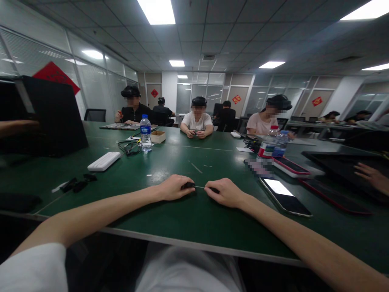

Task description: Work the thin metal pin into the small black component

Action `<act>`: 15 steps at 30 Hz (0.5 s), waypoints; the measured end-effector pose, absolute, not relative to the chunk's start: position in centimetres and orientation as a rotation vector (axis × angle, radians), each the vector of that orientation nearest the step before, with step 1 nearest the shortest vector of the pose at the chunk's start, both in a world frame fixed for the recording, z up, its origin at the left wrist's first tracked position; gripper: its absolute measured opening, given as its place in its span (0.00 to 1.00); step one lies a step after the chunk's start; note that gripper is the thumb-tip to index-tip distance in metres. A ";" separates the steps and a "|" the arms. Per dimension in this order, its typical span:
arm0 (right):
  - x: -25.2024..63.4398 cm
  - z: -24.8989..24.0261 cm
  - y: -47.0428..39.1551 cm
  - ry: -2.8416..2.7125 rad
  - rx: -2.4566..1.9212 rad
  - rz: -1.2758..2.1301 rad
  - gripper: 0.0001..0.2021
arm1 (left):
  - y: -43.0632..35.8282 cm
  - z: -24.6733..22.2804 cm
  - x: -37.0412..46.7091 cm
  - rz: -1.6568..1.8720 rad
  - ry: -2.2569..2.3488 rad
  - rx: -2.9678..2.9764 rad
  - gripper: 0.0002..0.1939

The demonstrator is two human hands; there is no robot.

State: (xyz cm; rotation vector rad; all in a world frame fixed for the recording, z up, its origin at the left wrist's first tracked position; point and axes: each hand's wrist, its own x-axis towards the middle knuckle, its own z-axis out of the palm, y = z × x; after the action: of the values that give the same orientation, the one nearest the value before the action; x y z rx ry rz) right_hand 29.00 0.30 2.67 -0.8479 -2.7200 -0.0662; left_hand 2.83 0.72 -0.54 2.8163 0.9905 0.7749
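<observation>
Both my hands rest above the green table, a small gap between them. My left hand is closed round a small black object, its thumb and fingers pressed to it. Across the gap my right hand is curled over another small black object, which shows only in part. A thin pale line runs between the two hands; whether it is a thread or a mark on the table cannot be told.
A lit phone lies right of my right hand. White power bank, water bottle and cables stand or lie at left. Two bottles are at back right. Another person's hand reaches over a black tray at far right.
</observation>
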 end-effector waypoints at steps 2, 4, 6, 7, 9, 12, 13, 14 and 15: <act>28.8 2.6 0.2 -2.725 -0.844 -0.066 0.14 | 0.7 -0.5 2.8 0.761 0.993 2.830 0.16; 28.8 2.6 0.1 -2.727 -0.853 -0.079 0.14 | 0.6 -0.4 2.8 0.741 1.002 2.847 0.16; 28.8 2.7 0.0 -2.729 -0.862 -0.094 0.15 | 0.5 -0.3 2.8 0.721 1.010 2.865 0.16; 28.7 2.7 0.0 -2.729 -0.865 -0.097 0.15 | 0.5 -0.2 2.8 0.715 1.010 2.874 0.16; 28.6 2.8 -0.2 -2.728 -0.864 -0.085 0.15 | 0.4 -0.1 2.8 0.708 1.005 2.889 0.15; 28.4 2.7 -0.3 -2.713 -0.862 -0.053 0.14 | 0.5 -0.2 2.8 0.696 0.992 2.900 0.15; 28.3 2.7 -0.3 -2.707 -0.862 -0.040 0.14 | 0.5 -0.3 2.8 0.693 0.988 2.901 0.15; 28.2 2.6 -0.3 -2.700 -0.864 -0.029 0.14 | 0.6 -0.3 2.8 0.690 0.983 2.903 0.15; 28.2 2.6 -0.3 -2.695 -0.866 -0.018 0.14 | 0.6 -0.4 2.8 0.688 0.978 2.905 0.16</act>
State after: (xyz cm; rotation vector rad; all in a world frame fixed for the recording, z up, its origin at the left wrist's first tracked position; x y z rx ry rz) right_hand 28.19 -0.35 2.56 -0.8661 -2.6947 -0.0184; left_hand 2.76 0.60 -0.36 2.9050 0.9782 0.6883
